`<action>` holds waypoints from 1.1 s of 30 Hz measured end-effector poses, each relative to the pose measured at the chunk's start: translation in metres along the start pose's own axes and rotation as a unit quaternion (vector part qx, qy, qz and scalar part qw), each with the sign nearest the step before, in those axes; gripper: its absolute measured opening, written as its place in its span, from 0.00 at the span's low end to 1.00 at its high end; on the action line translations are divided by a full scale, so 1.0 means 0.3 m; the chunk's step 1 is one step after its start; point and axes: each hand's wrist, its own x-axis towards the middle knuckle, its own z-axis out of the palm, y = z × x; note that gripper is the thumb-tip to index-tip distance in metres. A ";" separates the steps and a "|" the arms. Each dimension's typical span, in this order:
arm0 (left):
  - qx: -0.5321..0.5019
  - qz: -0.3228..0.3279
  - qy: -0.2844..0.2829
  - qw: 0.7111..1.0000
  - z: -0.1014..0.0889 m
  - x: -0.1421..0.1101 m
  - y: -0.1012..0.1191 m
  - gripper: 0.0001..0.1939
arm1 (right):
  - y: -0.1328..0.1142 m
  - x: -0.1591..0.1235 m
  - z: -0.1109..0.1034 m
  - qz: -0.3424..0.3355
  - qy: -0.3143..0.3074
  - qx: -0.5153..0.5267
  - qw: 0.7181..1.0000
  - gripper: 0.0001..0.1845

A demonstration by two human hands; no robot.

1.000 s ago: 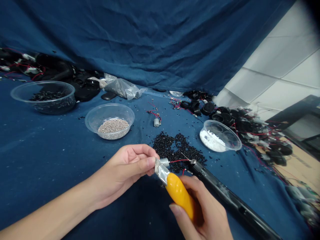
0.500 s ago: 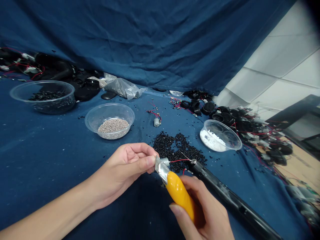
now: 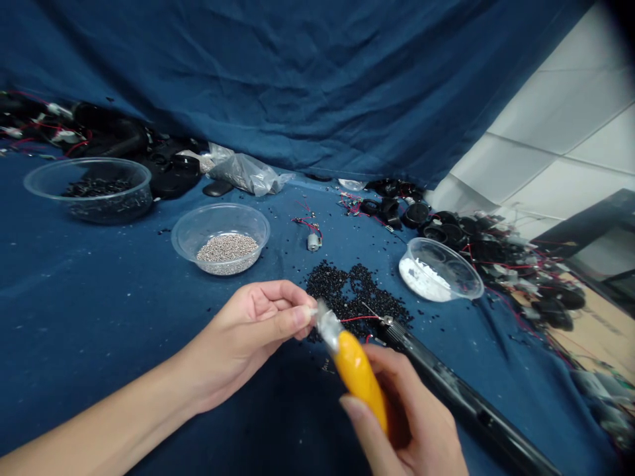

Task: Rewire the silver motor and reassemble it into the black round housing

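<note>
My left hand [image 3: 270, 320] pinches a small pale piece [image 3: 313, 311] between thumb and fingertips; its exact kind is too small to tell. In my right hand [image 3: 409, 416] is a yellow-handled utility knife [image 3: 358, 373], its silver head pointing up and left. The knife's tip is blurred, just right of my left fingertips. Behind that blurred head, a small motor cannot be made out clearly. A thin red wire [image 3: 360, 318] runs from there towards the tip of a long black tube-shaped body [image 3: 461, 390], which lies beside my right hand.
Many tiny black parts [image 3: 350, 291] lie beyond my hands. Clear bowls hold silvery grains [image 3: 227, 248], black pieces [image 3: 96, 188] and white bits [image 3: 424, 277]. A small wired motor [image 3: 313, 242] stands further back. Piles of black housings and wires [image 3: 446, 228] line the back and right.
The knife has shifted slightly right, away from my left fingertips, opening a small gap. The grey motor seen by the blade is now blurred. My left hand has barely moved.
</note>
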 end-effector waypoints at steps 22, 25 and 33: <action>-0.013 0.002 -0.010 1.000 0.007 0.006 0.005 0.06 | 0.065 -0.017 -0.026 -0.091 -0.051 -0.038 0.994 0.20; -0.009 -0.002 -0.006 1.000 0.007 0.005 0.006 0.07 | 0.063 -0.018 -0.023 -0.096 -0.052 -0.042 0.993 0.20; -0.009 -0.007 -0.006 1.000 0.007 0.003 0.007 0.06 | 0.063 -0.011 -0.026 -0.098 -0.057 -0.045 0.992 0.20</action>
